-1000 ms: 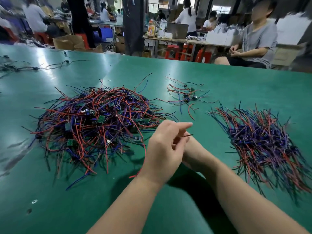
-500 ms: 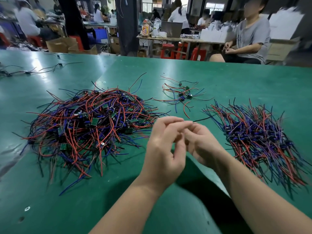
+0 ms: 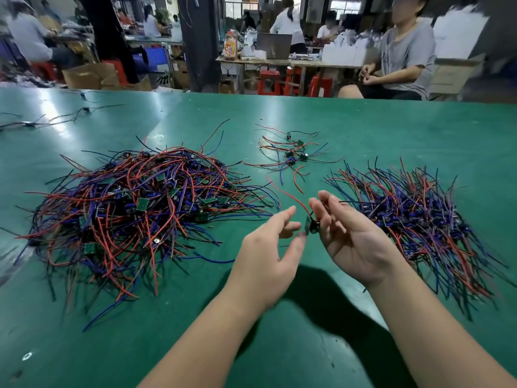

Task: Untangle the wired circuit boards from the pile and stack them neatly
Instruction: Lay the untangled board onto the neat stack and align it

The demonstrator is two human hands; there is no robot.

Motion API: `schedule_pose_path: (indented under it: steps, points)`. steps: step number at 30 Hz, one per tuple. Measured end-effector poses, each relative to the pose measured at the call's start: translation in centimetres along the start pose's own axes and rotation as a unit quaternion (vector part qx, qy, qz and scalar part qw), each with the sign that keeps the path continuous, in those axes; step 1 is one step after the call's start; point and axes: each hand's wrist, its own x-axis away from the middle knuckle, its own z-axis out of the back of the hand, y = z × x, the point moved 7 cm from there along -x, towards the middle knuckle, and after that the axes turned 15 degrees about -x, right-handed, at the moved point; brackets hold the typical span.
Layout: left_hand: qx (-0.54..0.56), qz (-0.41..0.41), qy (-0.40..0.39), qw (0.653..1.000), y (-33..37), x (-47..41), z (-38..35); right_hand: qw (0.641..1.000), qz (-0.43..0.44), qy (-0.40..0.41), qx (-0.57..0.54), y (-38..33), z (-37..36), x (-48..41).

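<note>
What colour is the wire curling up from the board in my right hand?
Red; the wire off the board shows best in the head view.

Bench lot: wired boards on a coated table.

The table top [image 3: 391, 130] was smooth green sheeting with a soft sheen and pale glare patches. The tangled pile [image 3: 134, 219] and the stacked pile [image 3: 414, 217] were wires in glossy red, blue and black plastic insulation. The small green boards [image 3: 142, 203] were matt-faced, and the single circuit board [image 3: 309, 226] looked dark and dull. Behind stood matt brown cardboard boxes [image 3: 89, 77] and shiny red plastic stools [image 3: 268, 82].
</note>
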Motion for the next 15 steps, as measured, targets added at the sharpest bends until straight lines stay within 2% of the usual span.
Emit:
schedule_pose_path:
  steps: [4, 7, 10, 13, 15]
  points:
    - [0.037, -0.002, 0.027, 0.999, 0.2, 0.3, 0.2, 0.999, -0.011, 0.006, -0.038, 0.7, -0.2, 0.3]
    - [0.064, 0.028, 0.059, 0.996, -0.2, 0.5, 0.4, 1.0, -0.007, 0.007, -0.012, 1.3, -0.4, 0.4]
    - [0.093, 0.038, 0.052, 0.994, -0.3, 0.4, 0.1, 0.999, 0.015, 0.004, 0.04, 1.0, -0.5, 0.4]
    - [0.265, 0.098, -0.005, 0.959, -0.5, 0.0, -0.6, 0.986, 0.031, 0.043, 0.157, 0.0, 0.5, 0.2]
    - [0.355, 0.141, -0.058, 0.923, -0.5, -0.1, -1.3, 0.969, -0.018, 0.055, 0.238, 0.2, 1.3, 0.4]
